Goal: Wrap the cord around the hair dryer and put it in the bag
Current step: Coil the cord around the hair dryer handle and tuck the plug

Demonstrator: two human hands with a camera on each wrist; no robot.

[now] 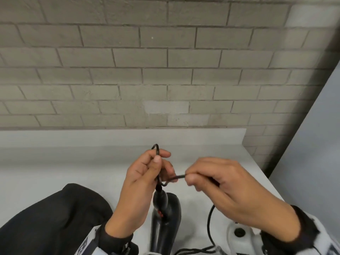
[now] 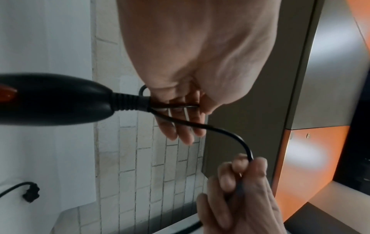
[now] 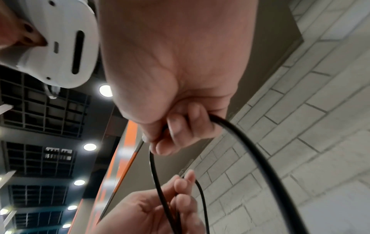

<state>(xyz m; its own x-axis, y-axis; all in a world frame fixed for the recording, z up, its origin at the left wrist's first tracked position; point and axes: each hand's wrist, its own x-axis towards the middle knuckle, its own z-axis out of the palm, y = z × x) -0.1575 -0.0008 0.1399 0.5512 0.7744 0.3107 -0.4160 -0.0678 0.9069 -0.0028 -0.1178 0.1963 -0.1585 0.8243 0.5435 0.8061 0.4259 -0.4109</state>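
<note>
The hair dryer (image 1: 164, 216) is only partly seen in the head view: its black handle rises from the 6 o'clock edge of the picture, and the body below is cut off. In the left wrist view only the dark handle end with an orange switch and the ribbed collar shows, coming in from 9 o'clock. The cord (image 1: 172, 179) leaves this collar, and much of it is covered by fingers.

The left hand (image 1: 145, 178) pinches a small loop of the cord between thumb and forefinger, and the top of the loop stands out above the fingers toward 12 o'clock. The right hand (image 1: 228, 188), at 3 o'clock from the left one, is closed on the cord with thumb and curled fingers; a short stretch of cord runs between the two hands. From under the right hand the cord falls toward 6 o'clock and lies on the white counter (image 1: 55, 162). The plug (image 2: 31, 192) is visible only in the left wrist view, at 8 o'clock, lying on a white surface.

A black bag (image 1: 51, 218) lies on the counter at 8 o'clock, partly cut by the edge, and I cannot tell if it is open. A grey brick wall (image 1: 165, 61) stands behind the counter. The wrist cameras on both forearms hide part of the counter near 6 o'clock.
</note>
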